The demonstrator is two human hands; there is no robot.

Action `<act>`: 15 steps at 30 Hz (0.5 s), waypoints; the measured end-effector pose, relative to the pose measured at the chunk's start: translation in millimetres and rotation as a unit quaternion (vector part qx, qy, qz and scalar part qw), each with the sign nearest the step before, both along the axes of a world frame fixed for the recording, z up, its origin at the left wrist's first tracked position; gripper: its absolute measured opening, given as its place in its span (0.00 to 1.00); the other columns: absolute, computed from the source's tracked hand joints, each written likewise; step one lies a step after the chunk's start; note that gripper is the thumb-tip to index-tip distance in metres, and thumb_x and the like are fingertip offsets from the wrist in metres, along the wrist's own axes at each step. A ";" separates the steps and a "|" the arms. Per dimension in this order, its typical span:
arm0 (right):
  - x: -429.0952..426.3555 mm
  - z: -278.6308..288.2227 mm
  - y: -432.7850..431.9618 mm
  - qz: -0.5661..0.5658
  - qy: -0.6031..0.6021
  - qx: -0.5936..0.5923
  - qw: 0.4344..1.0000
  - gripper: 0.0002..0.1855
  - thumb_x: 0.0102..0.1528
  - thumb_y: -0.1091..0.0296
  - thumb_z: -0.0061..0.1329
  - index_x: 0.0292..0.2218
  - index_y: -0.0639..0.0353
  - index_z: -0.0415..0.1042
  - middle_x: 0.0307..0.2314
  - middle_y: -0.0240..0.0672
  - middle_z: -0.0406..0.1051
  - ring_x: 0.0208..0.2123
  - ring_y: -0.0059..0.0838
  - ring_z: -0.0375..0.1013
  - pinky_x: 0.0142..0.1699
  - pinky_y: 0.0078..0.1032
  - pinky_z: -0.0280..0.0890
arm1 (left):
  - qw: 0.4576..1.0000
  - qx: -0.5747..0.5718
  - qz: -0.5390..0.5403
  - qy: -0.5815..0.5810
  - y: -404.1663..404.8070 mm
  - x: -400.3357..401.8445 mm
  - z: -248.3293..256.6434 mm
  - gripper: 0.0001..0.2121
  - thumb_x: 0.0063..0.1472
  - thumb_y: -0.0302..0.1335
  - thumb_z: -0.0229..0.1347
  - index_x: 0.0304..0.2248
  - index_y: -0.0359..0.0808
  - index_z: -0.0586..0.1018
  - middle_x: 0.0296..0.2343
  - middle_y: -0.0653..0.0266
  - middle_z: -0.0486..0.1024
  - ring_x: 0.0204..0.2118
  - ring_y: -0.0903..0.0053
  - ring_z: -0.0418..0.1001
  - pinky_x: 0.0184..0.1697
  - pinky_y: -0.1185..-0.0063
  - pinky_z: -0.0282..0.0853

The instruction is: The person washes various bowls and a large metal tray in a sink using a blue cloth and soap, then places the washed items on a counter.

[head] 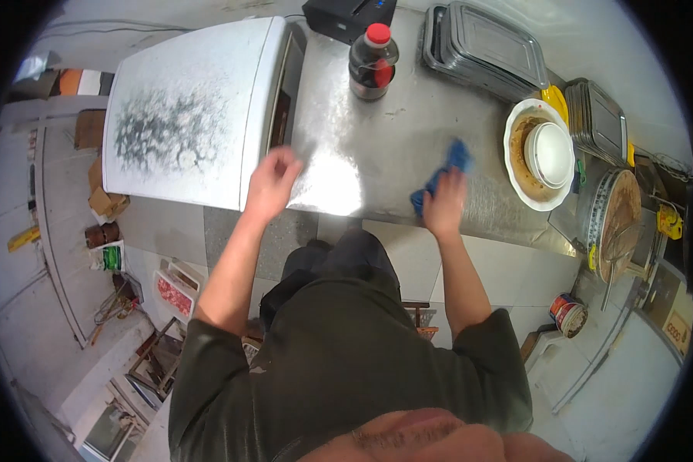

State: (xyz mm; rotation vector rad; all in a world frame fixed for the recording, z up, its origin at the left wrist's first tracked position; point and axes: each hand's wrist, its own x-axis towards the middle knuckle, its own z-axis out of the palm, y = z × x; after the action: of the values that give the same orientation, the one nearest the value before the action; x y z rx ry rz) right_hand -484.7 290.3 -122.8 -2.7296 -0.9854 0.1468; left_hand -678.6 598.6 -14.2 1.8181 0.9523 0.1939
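Note:
My right hand (446, 202) lies on a blue cloth (439, 179), pressed against the stainless steel tabletop (404, 138) near its front edge; both are slightly blurred. The cloth shows above and to the left of the fingers. My left hand (274, 176) is beside the front right edge of a white appliance (190, 115) with a dark floral pattern on top. Its fingers are curled and blurred, and I see nothing held in them. Behind the hands, a dark bottle with a red cap (374, 63) stands upright on the metal surface.
Stacked metal trays (491, 52) stand at the back right. A scalloped bowl (517, 179) holds smaller white bowls (550, 155) to the right of the cloth. Farther right are more stacked trays (600, 121) and a round wooden board (621, 219). A black device (349, 17) sits at the back.

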 end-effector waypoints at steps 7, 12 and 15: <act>82.4 -22.5 3.8 -0.301 -0.007 0.090 0.949 0.28 0.52 0.55 0.47 0.46 0.72 0.65 0.55 0.63 0.46 0.58 0.63 0.42 0.62 0.45 0.39 | 0.964 0.238 -0.042 -0.110 9.4 195.6 49.1 0.39 0.42 0.34 0.67 0.52 0.32 0.61 0.48 0.53 0.63 0.50 0.64 0.64 0.53 0.73 0.61; 144.1 -36.7 40.1 -0.148 -0.011 0.179 0.973 0.23 0.54 0.59 0.45 0.44 0.70 0.67 0.53 0.60 0.51 0.56 0.61 0.47 0.61 0.45 0.43 | 0.974 0.162 -0.121 -0.107 17.0 219.2 31.4 0.40 0.39 0.30 0.70 0.51 0.33 0.60 0.47 0.56 0.64 0.49 0.69 0.66 0.53 0.76 0.61; 159.4 -21.5 80.7 -0.143 -0.003 0.321 0.936 0.24 0.53 0.61 0.44 0.47 0.68 0.64 0.52 0.61 0.52 0.55 0.61 0.50 0.59 0.45 0.46 | 0.972 0.154 -0.131 -0.116 18.5 222.1 26.3 0.42 0.37 0.29 0.70 0.51 0.33 0.59 0.46 0.58 0.65 0.47 0.70 0.67 0.52 0.76 0.63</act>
State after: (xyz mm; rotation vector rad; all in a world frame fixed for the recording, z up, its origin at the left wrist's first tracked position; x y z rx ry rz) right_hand -325.2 371.0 -144.3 -2.2188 -0.4986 -0.2037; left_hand -456.6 617.1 12.1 2.1291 0.5319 0.3969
